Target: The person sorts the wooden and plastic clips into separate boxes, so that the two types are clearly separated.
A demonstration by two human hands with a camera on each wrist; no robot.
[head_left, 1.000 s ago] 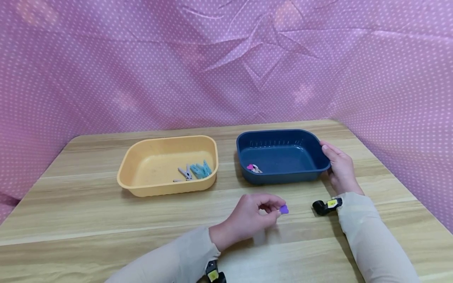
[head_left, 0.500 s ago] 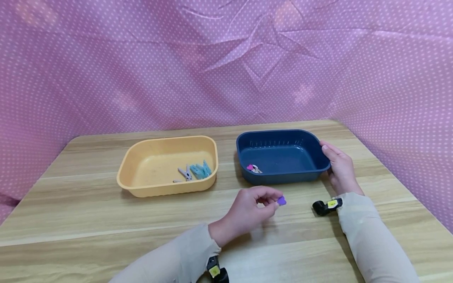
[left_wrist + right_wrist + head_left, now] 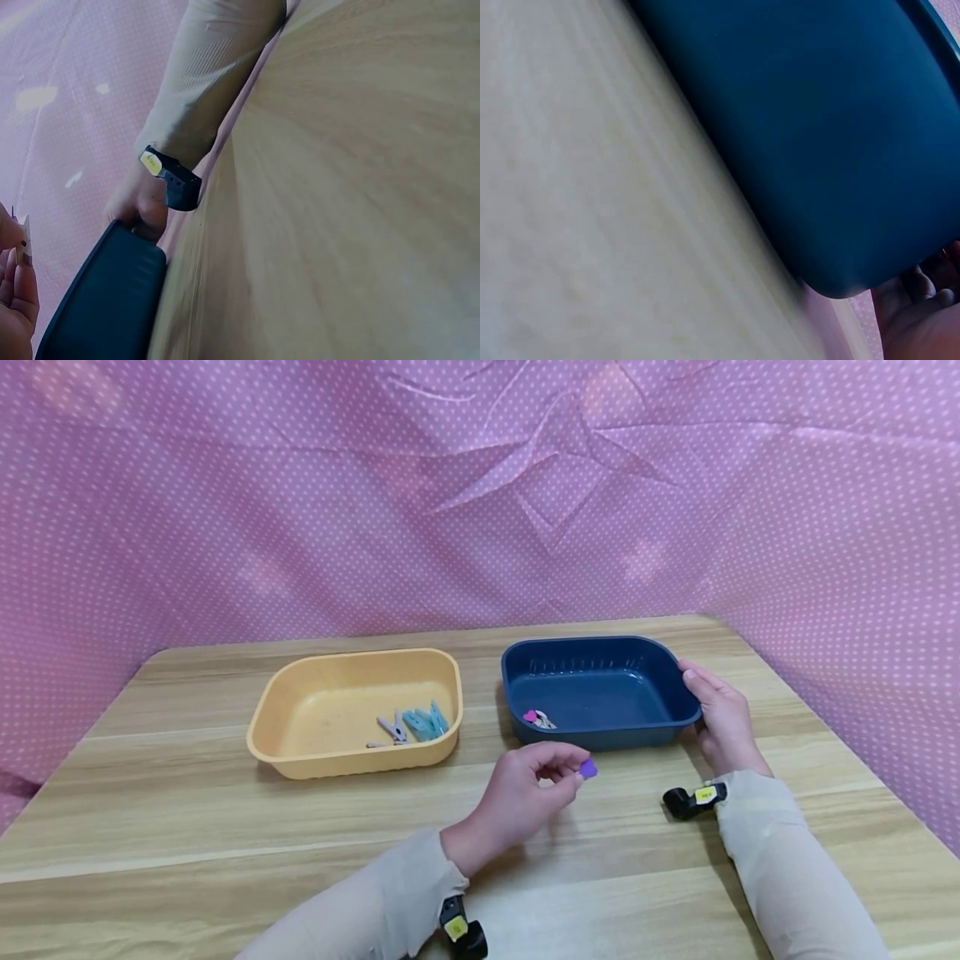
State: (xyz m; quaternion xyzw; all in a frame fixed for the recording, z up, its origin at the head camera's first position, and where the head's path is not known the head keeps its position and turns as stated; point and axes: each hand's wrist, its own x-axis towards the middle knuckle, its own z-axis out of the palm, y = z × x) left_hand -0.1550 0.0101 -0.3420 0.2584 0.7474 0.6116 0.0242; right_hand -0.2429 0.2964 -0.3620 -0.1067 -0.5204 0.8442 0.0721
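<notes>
My left hand (image 3: 517,797) pinches a small clothespin with a purple decoration (image 3: 588,768) between thumb and fingertips, above the table just in front of the blue basin (image 3: 600,739). The left wrist view shows the pale edge of this clothespin (image 3: 25,244) at the fingertips. At the basin's right end my right hand (image 3: 723,722) grips the rim, thumb on top and fingers beneath. Inside the basin's near left corner lie small pale clothespins (image 3: 543,721), one with a pink heart (image 3: 530,716).
To the left stands a yellow basin (image 3: 330,766). It contains several teal clothespins (image 3: 426,723) and some greyish ones (image 3: 393,727) near its front right corner. Both basins stand on a wooden table (image 3: 225,827), with a pink dotted cloth (image 3: 375,527) hung behind and along the sides.
My left hand has moved slightly up and away from me, toward the blue basin, carrying the purple clothespin. My right hand stays on the basin's rim.
</notes>
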